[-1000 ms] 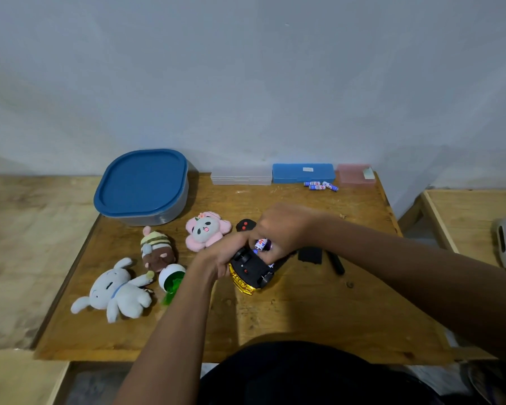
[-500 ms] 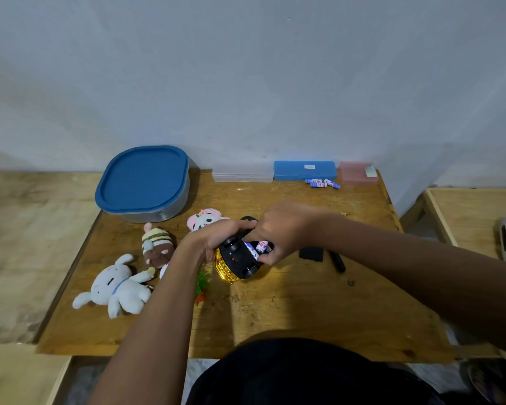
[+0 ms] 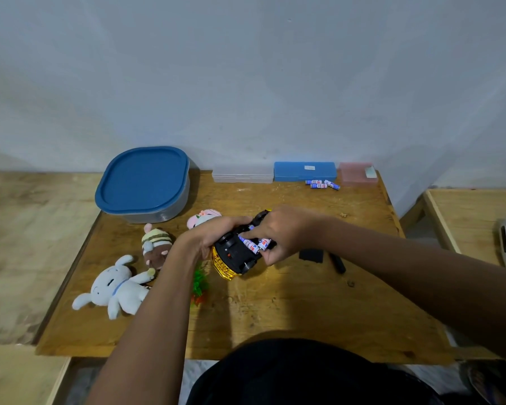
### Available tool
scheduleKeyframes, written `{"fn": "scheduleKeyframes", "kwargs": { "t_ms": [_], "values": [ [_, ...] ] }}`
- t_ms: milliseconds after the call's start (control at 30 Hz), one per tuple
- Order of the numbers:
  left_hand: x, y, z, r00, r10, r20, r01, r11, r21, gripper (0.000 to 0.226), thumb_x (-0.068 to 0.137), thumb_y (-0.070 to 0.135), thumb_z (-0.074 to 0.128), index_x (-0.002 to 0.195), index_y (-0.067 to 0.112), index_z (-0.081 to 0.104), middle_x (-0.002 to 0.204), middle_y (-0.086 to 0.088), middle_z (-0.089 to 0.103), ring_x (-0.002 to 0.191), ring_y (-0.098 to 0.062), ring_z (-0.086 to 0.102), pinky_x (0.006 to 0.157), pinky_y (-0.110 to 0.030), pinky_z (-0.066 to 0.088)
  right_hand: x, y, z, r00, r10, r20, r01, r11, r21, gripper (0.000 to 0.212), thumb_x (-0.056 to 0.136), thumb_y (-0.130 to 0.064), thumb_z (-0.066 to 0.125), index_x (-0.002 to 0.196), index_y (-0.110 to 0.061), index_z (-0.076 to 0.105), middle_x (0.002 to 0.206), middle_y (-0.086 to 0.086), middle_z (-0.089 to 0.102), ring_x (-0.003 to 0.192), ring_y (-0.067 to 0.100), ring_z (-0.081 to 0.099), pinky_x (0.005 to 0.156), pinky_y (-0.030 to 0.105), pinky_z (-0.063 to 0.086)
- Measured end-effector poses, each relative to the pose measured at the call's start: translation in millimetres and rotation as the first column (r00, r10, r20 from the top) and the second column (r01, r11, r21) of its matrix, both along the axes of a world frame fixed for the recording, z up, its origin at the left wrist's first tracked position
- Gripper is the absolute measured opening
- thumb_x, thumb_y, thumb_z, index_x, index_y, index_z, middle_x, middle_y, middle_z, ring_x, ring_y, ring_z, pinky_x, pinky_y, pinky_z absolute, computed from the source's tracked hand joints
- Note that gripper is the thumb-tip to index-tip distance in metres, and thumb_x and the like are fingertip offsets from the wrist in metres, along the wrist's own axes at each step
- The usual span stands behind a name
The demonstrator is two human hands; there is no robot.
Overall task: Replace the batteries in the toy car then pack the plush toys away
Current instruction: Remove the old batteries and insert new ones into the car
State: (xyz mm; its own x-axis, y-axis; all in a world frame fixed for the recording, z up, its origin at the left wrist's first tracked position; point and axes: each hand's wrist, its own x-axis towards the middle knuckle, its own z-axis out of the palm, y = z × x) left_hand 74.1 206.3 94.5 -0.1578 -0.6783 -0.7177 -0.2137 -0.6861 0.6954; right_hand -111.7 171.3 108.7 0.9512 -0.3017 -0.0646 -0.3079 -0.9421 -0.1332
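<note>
A black and yellow toy car (image 3: 234, 257) is held upside down above the middle of the wooden table (image 3: 289, 311). My left hand (image 3: 214, 233) grips its left side. My right hand (image 3: 281, 232) pinches white and blue batteries (image 3: 256, 244) at the car's underside. Loose batteries (image 3: 322, 184) lie at the back by the blue case. A white plush (image 3: 114, 290), a striped brown plush (image 3: 156, 245) and a pink plush (image 3: 200, 219), partly hidden by my left hand, lie on the left. A blue-lidded container (image 3: 143, 182) stands at the back left.
A clear case (image 3: 242, 173), a blue case (image 3: 304, 171) and a pink case (image 3: 358, 172) line the wall. A black cover (image 3: 311, 255) and a black stick (image 3: 337, 263) lie right of my hands. A green and red toy (image 3: 199, 285) lies under my left arm. Another table (image 3: 473, 217) stands at right.
Both hands lifted and turned the car so its underside faces up more; my right hand now presses batteries against it. My left arm covers the green toy.
</note>
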Motion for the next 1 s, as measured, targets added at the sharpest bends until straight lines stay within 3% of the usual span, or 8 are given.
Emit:
{"fn": "scheduleKeyframes", "kwargs": {
  "t_ms": [167,300,500,633,733,833,933,1000],
  "values": [
    [-0.5,1.4,3.5,0.981,0.149,-0.122,-0.156,0.986,-0.053,0.028,0.096,0.035,0.057,0.087,0.011,0.067,0.073,-0.008,0.074,0.06,-0.02,0.07,0.057,-0.027,0.057,-5.8,7.6,-18.7,0.951,-0.199,0.239,0.18,0.979,0.099,0.069,0.072,-0.046,0.032,0.127,-0.019,0.063,0.072,0.003,0.069,0.061,0.019,0.057,0.056,0.025,0.035],
    [-6.0,4.5,5.3,0.955,0.236,-0.182,-0.249,0.967,-0.054,0.027,0.098,0.031,0.056,0.084,0.01,0.067,0.065,-0.006,0.072,0.052,-0.018,0.068,0.049,-0.024,0.056,-6.2,17.6,-24.6,0.894,-0.315,0.318,0.284,0.948,0.143,0.037,0.082,-0.035,0.05,0.107,-0.018,0.071,0.071,0.0,0.069,0.06,0.017,0.048,0.065,0.032,0.046],
    [-10.1,7.1,2.8,0.932,0.316,-0.177,-0.336,0.937,-0.099,0.026,0.096,0.029,0.059,0.078,0.012,0.066,0.062,-0.006,0.072,0.051,-0.018,0.068,0.068,-0.033,0.055,-4.7,24.6,-34.1,0.865,-0.442,0.236,0.425,0.897,0.125,0.03,0.099,-0.045,0.044,0.083,-0.021,0.051,0.075,0.002,0.064,0.063,0.019,0.043,0.065,0.033,0.037],
    [-9.8,8.2,0.6,0.905,0.355,-0.234,-0.385,0.917,-0.099,0.023,0.096,0.028,0.058,0.084,0.011,0.066,0.068,-0.009,0.074,0.055,-0.02,0.07,0.068,-0.034,0.055,-5.2,26.4,-30.7,0.797,-0.569,0.202,0.51,0.813,0.28,0.03,0.102,-0.038,0.039,0.105,-0.013,0.057,0.084,0.005,0.064,0.073,0.021,0.054,0.062,0.036,0.039],
    [-4.7,8.2,-0.6,0.882,0.353,-0.313,-0.384,0.922,-0.042,0.03,0.097,0.034,0.053,0.101,0.008,0.068,0.085,-0.015,0.075,0.066,-0.025,0.073,0.061,-0.033,0.06,-3.7,30.1,-29.7,0.65,-0.718,0.248,0.432,0.618,0.656,0.024,0.104,-0.03,0.037,0.109,-0.014,0.054,0.076,0.003,0.056,0.063,0.014,0.046,0.057,0.028,0.038],
    [-1.2,5.6,-4.0,0.857,0.355,-0.373,-0.39,0.921,-0.019,0.042,0.099,0.038,0.049,0.119,0.005,0.063,0.097,-0.017,0.073,0.073,-0.026,0.072,0.06,-0.031,0.059,1.8,33.5,-27.7,0.479,-0.852,0.212,0.149,0.317,0.937,0.02,0.105,-0.027,0.036,0.105,-0.014,0.052,0.072,0.001,0.045,0.057,0.008,0.038,0.051,0.021,0.033],
    [-0.5,4.9,-5.0,0.838,0.377,-0.394,-0.414,0.91,-0.01,0.044,0.1,0.039,0.047,0.123,0.004,0.062,0.103,-0.018,0.073,0.078,-0.027,0.072,0.063,-0.031,0.059,7.9,30.7,-25.1,0.322,-0.945,0.059,-0.117,0.023,0.993,0.017,0.104,-0.02,0.038,0.107,-0.013,0.053,0.064,-0.002,0.047,0.048,0.008,0.036,0.046,0.022,0.03],
    [-1.4,5.3,-5.7,0.822,0.39,-0.414,-0.427,0.904,0.003,0.044,0.1,0.038,0.046,0.124,0.005,0.062,0.107,-0.019,0.072,0.081,-0.027,0.073,0.063,-0.031,0.059,10.2,29.9,-25.4,0.246,-0.968,-0.041,-0.278,-0.111,0.954,0.019,0.103,-0.018,0.037,0.105,-0.011,0.055,0.061,-0.001,0.047,0.045,0.009,0.035,0.044,0.023,0.027]
  ]
}}
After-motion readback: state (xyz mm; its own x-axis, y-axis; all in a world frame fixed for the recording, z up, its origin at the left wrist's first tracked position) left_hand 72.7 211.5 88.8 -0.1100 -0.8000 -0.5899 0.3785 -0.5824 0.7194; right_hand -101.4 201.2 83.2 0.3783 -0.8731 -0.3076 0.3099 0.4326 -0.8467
